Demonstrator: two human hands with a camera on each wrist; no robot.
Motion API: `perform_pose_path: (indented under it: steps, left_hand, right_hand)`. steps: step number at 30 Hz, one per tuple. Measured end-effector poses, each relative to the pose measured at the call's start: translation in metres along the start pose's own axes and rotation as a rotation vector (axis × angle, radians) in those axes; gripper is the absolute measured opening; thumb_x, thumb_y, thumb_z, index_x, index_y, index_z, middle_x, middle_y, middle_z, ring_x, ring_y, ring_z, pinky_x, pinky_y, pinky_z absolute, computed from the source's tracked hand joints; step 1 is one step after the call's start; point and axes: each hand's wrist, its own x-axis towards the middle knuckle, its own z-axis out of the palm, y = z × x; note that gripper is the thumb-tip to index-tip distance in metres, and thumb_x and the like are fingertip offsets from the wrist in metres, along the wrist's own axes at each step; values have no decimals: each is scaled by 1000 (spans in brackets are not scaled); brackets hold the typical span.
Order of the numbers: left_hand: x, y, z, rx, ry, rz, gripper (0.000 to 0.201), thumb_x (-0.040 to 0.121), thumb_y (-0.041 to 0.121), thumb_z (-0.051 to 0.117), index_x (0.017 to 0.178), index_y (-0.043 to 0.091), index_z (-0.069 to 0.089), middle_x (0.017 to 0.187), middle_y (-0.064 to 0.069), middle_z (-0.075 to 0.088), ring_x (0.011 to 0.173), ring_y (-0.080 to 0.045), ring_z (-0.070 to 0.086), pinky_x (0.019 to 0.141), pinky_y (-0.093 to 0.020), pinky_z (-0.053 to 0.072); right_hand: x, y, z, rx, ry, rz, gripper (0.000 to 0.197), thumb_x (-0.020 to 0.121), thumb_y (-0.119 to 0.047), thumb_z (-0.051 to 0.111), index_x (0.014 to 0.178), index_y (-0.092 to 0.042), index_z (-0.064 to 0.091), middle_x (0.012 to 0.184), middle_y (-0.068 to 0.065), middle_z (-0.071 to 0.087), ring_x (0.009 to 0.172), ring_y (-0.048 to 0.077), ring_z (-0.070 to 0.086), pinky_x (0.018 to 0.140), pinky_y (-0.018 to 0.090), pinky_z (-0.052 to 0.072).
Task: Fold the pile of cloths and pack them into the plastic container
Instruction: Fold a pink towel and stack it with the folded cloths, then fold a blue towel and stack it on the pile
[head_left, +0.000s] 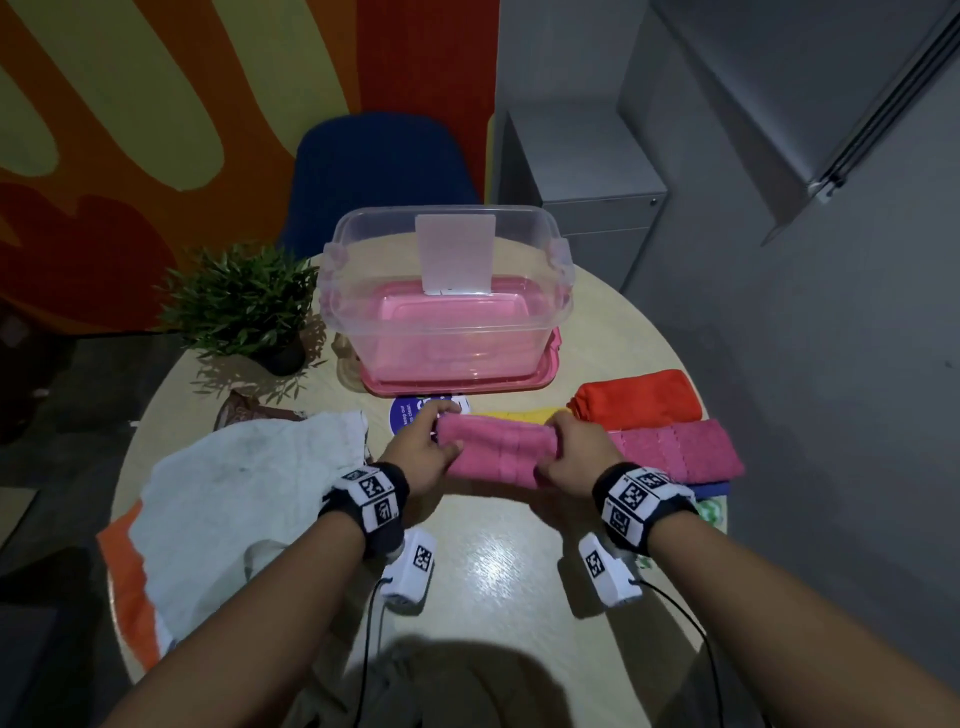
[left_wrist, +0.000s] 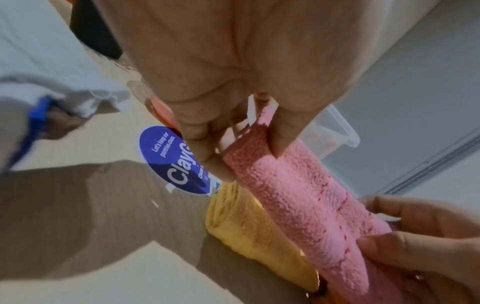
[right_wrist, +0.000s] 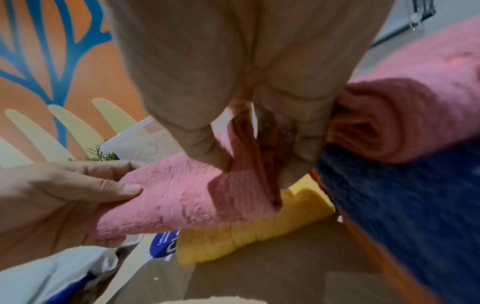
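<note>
The left hand (head_left: 423, 457) and the right hand (head_left: 574, 457) each grip one end of a folded pink cloth (head_left: 498, 449), fingers curled round it, thumbs on top. The cloth hangs between them above the table (head_left: 509, 571), held level. In the left wrist view the left fingers (left_wrist: 205, 148) pinch the near end of the roll, and the right hand (left_wrist: 426, 242) clasps the far end. In the right wrist view the right fingers (right_wrist: 207, 148) wrap the folds while the left hand (right_wrist: 64, 195) holds the other end.

Just beyond the held cloth lies a folded yellow cloth (head_left: 519, 414), flat on the table, beside a round blue sticker (head_left: 410, 415). To the right sit an orange cloth (head_left: 639, 397) and a second pink cloth (head_left: 675, 452), both folded, the pink one lying on a blue cloth (head_left: 714, 488).

The container (head_left: 447, 291) stands open at the far side of the table, on a pink lid (head_left: 457, 382). To the left lies the unfolded pile, a white cloth (head_left: 249, 499) over an orange one. A potted plant (head_left: 244, 301) stands beside the container, and a blue chair (head_left: 384, 166) behind it.
</note>
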Motion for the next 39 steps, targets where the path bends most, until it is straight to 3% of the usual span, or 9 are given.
perform_pose_path:
  steps: [3,9,11,16,23,27,30,36,39]
  left_hand:
    - [24,3,7,6,54,-38,39,93,21,63,126,32,45,99,6,60,89,-18,64,84,-41,57]
    - [46,-6,26,-2,94,-102,38,94,19,64,125,28,45,100,-3,65,85,-20,64,80,-37,57]
    - [47,-7,28,20,106,-117,38,93,20,65,125,27,45,99,-3,63,87,-23,64,79,-37,57]
    - [50,-3,30,27,82,-141,34,93,20,65,120,26,46,99,-4,64,71,-20,66,45,-19,48]
    - [50,-5,28,20,69,-156,46,95,15,58,139,25,48,117,-6,61,72,-7,59,43,-7,43]
    - [47,-11,29,122,80,-188,56,93,15,64,144,21,40,126,-1,59,88,-14,62,64,-8,49]
    - [43,-11,27,190,145,-238,60,88,29,70,139,16,43,130,-9,58,113,-27,59,97,-36,50]
    - [21,-6,12,227,192,-154,39,95,33,58,131,20,49,130,-6,50,99,-18,54,87,-29,42]
    - [0,-18,-2,269,177,-91,12,96,26,53,107,27,59,112,0,64,91,-12,61,87,-33,52]
  right_hand:
    - [12,-7,-9,5,169,40,47,89,-14,62,132,-15,43,116,11,54,103,31,59,81,36,49]
    - [26,-11,5,-87,248,76,39,85,4,55,116,-15,39,119,13,40,74,27,52,67,39,47]
    - [28,-12,14,-101,269,72,39,84,3,57,118,-12,44,128,15,37,86,30,56,75,40,52]
    - [29,-10,36,-313,193,-81,55,83,-4,63,135,-8,46,139,16,37,123,33,42,100,42,48]
    - [26,-4,35,-347,112,-80,60,85,-8,63,140,-16,41,137,13,42,122,31,43,100,43,47]
    - [23,-2,35,-392,-7,-66,68,85,-8,62,147,-18,34,148,15,33,132,33,36,103,48,46]
    - [21,-5,34,-381,-41,-66,73,84,-8,64,149,-16,31,151,15,29,135,34,34,107,49,43]
    - [3,-12,34,-313,164,-190,40,89,-26,58,128,-18,52,130,7,45,118,25,45,100,42,47]
    - [-11,-7,40,-269,128,-304,30,93,-32,55,122,-24,56,127,0,49,116,19,47,100,39,46]
